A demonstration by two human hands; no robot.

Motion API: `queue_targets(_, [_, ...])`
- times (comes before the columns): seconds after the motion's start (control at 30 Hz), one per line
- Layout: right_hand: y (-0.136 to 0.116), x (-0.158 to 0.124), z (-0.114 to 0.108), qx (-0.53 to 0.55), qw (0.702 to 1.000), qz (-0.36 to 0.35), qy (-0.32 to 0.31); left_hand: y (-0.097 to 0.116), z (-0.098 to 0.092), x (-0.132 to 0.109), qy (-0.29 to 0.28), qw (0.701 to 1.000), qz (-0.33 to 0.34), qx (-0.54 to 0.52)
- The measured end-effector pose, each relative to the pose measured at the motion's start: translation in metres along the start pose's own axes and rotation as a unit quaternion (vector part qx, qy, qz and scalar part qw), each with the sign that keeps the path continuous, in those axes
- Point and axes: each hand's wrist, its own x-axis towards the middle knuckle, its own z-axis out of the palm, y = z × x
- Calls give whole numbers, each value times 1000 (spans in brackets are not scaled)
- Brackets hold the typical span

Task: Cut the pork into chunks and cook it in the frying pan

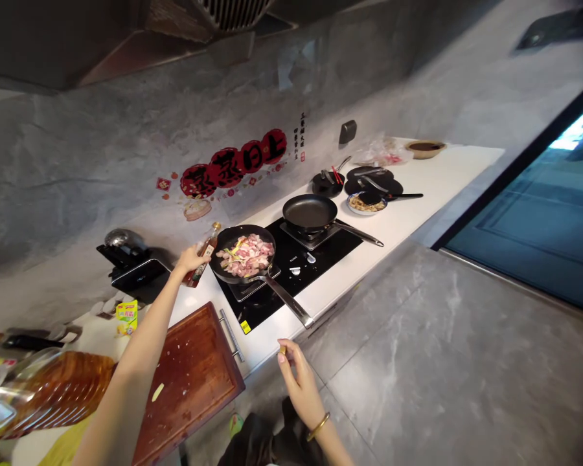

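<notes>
My left hand (pixel 190 260) is wrapped round a glass bottle (pixel 200 264) of reddish-brown liquid, tilted beside the left rim of a black frying pan (pixel 273 249). Raw pink meat (pixel 249 255) with yellowish strips lies in that pan, on the left burner. Near the counter's front edge, my right hand (pixel 296 375), with a gold bracelet at its wrist, pinches a small golden-brown cap (pixel 282 350). The pan's long metal handle (pixel 291 305) points toward this hand without touching it.
An empty pan (pixel 309 212) sits on the right burner. Beyond it are a bowl of food (pixel 366 204) and a small black pot (pixel 328 184). A wooden cutting board (pixel 194 375) and a large oil jug (pixel 63 388) are at the left. A range hood (pixel 102 39) hangs above.
</notes>
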Motion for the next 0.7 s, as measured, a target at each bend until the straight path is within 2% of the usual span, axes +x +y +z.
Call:
queue_targets(0.13, [-9,19,7,22,999,-6,-38,-11,12,-45,79,992,14,-102])
queue_targets(0.27, [-40,71,23,62,992,-60,-93,-21,39,-112,115,968,-1,-225])
queue_targets(0.37, [-76,122,50,76,977,-137,-143,-27,60,-168,112,946,-1,-305])
queue_targets(0.43, [-100,150,76,39,960,-183,-210,-33,68,-203,109,934,6,-340])
queue_targets(0.5, [-122,169,103,-13,927,-224,-301,-42,69,-234,111,922,4,-372])
queue_targets(0.57, [-143,176,129,-45,874,-268,-403,-57,64,-260,110,908,-2,-404])
queue_targets(0.63, [-163,175,152,-54,801,-312,-508,-80,56,-283,93,895,-3,-435])
queue_targets(0.7, [-183,168,175,-53,721,-344,-600,-109,48,-305,44,876,7,-480])
